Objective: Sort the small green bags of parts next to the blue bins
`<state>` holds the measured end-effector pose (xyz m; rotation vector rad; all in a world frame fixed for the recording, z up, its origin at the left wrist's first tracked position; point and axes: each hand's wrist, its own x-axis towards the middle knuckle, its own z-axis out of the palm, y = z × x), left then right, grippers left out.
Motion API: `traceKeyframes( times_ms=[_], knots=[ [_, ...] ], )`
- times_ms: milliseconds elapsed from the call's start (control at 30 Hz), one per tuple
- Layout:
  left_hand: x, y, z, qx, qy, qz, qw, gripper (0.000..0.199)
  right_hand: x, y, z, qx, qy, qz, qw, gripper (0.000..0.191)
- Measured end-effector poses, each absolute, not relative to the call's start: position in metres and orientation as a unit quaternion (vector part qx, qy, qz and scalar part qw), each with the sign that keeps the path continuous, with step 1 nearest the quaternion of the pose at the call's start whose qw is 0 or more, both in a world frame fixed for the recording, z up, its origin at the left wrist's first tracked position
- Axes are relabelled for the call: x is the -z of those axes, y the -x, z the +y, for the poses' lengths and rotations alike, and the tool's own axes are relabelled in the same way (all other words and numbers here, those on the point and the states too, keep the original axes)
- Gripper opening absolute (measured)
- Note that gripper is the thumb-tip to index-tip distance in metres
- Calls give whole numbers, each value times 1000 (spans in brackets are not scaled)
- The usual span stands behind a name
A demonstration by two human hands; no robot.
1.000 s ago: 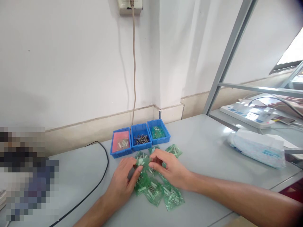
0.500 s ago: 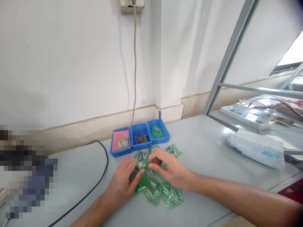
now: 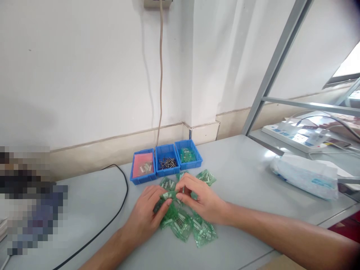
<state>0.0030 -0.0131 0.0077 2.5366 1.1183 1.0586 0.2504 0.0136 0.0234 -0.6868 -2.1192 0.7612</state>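
Between them, my left hand (image 3: 149, 207) and my right hand (image 3: 198, 197) pinch a small green plastic bag (image 3: 169, 195) near its top edge. White pieces show through its film. Several more green bags lie on the table under and around my hands, such as one bag (image 3: 204, 230) at the front right and another bag (image 3: 206, 177) behind my right hand. White plugs and metal screws are visible inside some of them. My fingers hide part of the pile.
Three blue bins stand behind the bags: a left bin (image 3: 143, 180) with a pink sheet and white pieces, a middle bin (image 3: 168, 171) of screws, and a right bin (image 3: 200, 162) with green bags. A black cable (image 3: 123, 204) curves leftward. A white packet (image 3: 305, 178) lies right, near a metal frame (image 3: 274, 75).
Both hands keep their pinch on the green bag and have barely moved. The view has shifted slightly.
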Motion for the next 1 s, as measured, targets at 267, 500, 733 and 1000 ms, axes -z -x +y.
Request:
traceKeyframes(
  times_ms=[267,500,733,1000],
  knots=[
    [-7,-3,-13,-363,-845,383,89,13,-24,-250,15,-301,280,-827,384,5],
    [-9,-4,-13,-360,-847,383,74,16,-25,-249,13,-299,292,-824,383,9],
    [-6,-3,-13,-364,-848,380,63,14,-23,-249,15,-297,296,-823,383,16],
    [-8,-4,-13,-362,-852,372,69,14,-25,-251,13,-300,271,-835,374,7]
  ],
)
